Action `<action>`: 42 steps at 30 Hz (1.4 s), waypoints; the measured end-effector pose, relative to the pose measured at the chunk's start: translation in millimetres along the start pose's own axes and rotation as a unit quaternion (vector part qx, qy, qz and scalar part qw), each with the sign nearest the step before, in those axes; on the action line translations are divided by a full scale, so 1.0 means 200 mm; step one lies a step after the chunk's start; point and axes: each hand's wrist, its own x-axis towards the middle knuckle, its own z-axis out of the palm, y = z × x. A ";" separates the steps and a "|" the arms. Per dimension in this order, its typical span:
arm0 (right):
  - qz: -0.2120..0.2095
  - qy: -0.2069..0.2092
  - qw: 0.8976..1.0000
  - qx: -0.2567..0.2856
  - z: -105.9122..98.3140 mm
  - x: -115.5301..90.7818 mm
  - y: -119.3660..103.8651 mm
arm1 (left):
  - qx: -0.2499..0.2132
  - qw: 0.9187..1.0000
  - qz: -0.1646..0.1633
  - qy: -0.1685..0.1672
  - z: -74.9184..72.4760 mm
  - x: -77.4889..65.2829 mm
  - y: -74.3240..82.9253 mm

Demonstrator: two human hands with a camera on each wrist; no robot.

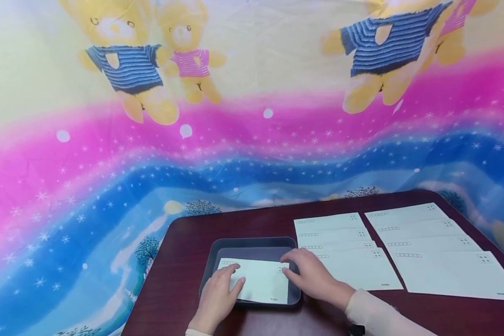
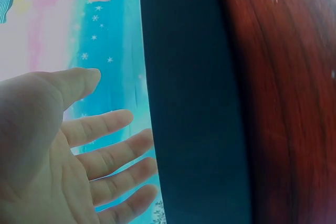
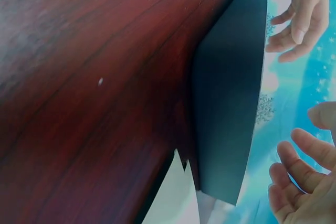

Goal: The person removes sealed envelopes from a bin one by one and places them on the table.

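Note:
A white envelope with printed boxes and a stamp square lies in a dark shallow tray. My left hand is over the tray's left side, its fingertips overlapping the envelope's left part in the head view. At the opposite side, my right hand reaches over the rim, thumb and fingers near the stamp corner. The left wrist view has the left fingers spread apart beside the tray wall. Gently bent right fingers appear in the right wrist view, beyond the tray wall.
Right of the tray, two overlapping columns of white envelopes lie fanned on the dark red table: a nearer column and a farther-right column. A cloth backdrop with printed bears hangs behind the table.

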 end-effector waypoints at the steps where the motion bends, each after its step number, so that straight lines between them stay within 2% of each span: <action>1: -0.001 -0.003 1.000 0.000 0.01 0.00 0.00 | 0.002 1.000 -0.003 -0.001 0.00 0.00 0.00; 5: -0.011 -0.014 1.000 -0.006 0.04 0.00 -0.01 | 0.005 1.000 -0.016 -0.008 -0.01 0.00 -0.02; 12: -0.056 -0.016 0.997 -0.045 0.13 -0.01 -0.02 | 0.002 0.999 -0.031 -0.013 -0.01 0.00 -0.05; 22: -0.054 -0.046 0.995 -0.074 0.17 0.02 0.00 | 0.007 1.000 -0.029 -0.001 -0.02 -0.01 -0.08; 34: -0.083 -0.094 0.982 -0.138 0.20 0.05 0.00 | 0.007 0.999 -0.032 -0.009 0.00 -0.02 -0.12; 42: -0.078 -0.112 0.975 -0.175 0.23 0.07 0.00 | 0.007 0.999 -0.046 -0.015 0.00 -0.03 -0.13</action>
